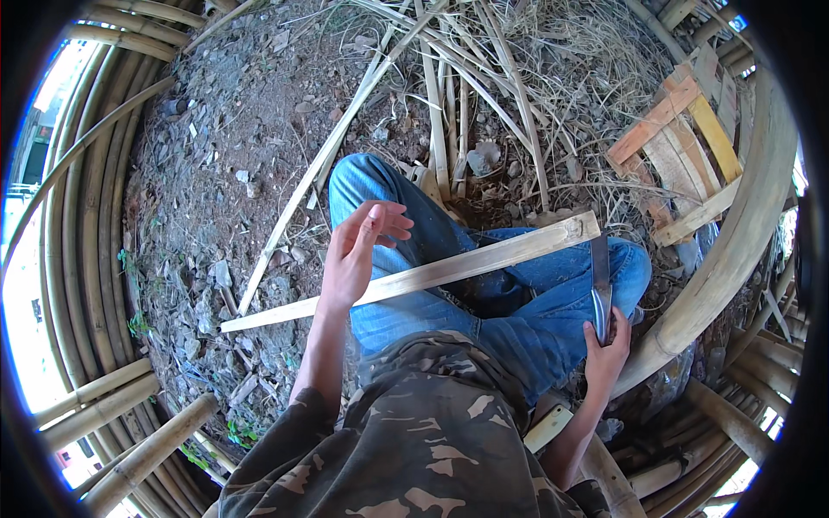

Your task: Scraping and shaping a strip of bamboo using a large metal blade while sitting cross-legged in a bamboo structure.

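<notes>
Across my crossed legs in blue jeans lies a long split bamboo strip (466, 269), its narrow end out to the left and its broad end over my right knee. My left hand (358, 250) is raised over the strip near my left knee, thumb apart and fingers loosely bent, with nothing in it. The wrist crosses in front of the strip. My right hand (607, 345) grips a knife (600, 302) by its shiny grey handle. Its dark blade points away from me, beside the strip's broad end; whether they touch I cannot tell.
Several split bamboo strips (432, 112) and dry shavings (587, 60) lie on the stony ground ahead. To the right are a broken wooden crate (682, 155) and a thick bamboo pole (717, 276). Stacked bamboo poles (91, 207) line the left side.
</notes>
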`<state>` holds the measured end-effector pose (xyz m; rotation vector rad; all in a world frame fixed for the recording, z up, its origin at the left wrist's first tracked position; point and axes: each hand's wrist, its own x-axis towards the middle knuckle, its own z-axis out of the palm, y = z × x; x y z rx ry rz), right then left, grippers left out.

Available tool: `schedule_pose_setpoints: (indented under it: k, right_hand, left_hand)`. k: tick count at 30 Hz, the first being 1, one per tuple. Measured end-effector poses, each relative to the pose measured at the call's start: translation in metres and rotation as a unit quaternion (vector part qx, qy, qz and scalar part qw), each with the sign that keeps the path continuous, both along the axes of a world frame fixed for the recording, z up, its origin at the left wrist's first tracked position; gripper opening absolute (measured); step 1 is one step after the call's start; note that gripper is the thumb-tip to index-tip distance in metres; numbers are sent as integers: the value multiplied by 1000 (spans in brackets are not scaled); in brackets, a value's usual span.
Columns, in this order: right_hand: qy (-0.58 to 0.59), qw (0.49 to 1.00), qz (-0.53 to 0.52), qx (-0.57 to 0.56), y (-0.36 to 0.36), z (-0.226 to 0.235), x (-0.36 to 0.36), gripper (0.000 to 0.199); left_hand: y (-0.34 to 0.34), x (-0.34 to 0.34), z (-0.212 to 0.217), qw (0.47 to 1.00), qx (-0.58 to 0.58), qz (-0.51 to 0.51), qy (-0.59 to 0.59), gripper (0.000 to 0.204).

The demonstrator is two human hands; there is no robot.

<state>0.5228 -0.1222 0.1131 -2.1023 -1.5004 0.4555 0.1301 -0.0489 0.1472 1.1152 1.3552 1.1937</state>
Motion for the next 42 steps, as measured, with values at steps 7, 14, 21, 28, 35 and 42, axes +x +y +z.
schedule_pose_setpoints:
  k: [7, 14, 21, 28, 35, 42]
  right_hand:
    - [3, 999, -19, 31, -3, 1, 0, 43]
    - [-7, 994, -42, 102, 4, -19, 13, 46]
    - [-65, 995, -65, 35, 14, -27, 5, 51]
    - [-137, 980, -134, 50, 22, -26, -13, 50]
    - [-85, 994, -69, 18, 19, -14, 4, 49]
    - [-18, 999, 23, -33, 79, 24, -6, 49]
  left_hand:
    - [6, -25, -22, 976, -108, -19, -186, 49]
    - [81, -132, -74, 810, -95, 90, -571, 34]
    - [188, -145, -145, 848, -85, 172, -495, 35]
    - [180, -122, -140, 901, -57, 243, -356, 35]
    - [172, -98, -121, 955, -29, 218, -199, 23]
    - [183, -96, -123, 986, -22, 164, -33, 21]
